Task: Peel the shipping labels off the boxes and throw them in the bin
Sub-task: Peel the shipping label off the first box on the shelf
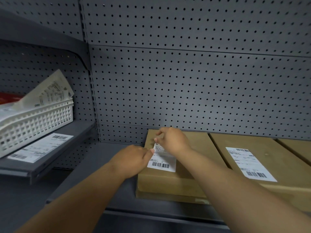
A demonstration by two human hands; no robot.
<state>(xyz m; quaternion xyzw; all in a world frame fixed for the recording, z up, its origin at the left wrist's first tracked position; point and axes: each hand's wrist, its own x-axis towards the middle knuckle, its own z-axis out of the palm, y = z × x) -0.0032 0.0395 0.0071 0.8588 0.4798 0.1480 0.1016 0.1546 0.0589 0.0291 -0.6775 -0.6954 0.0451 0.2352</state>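
A brown cardboard box [198, 152] lies flat on the grey shelf, with a white shipping label [164, 161] stuck on its top. My right hand [173, 140] pinches the label's far left corner. My left hand [134, 159] rests at the box's left edge, a fingertip pressed on the label's left side. A second box [272, 158] lies to the right, bearing its own white label [249, 163]. A third box [297, 148] shows at the far right edge.
A white plastic basket [38, 121] holding peeled labels and papers stands on the left shelf [55, 158]. Another label sheet [40, 147] lies flat in front of it. Grey pegboard [185, 81] forms the back wall.
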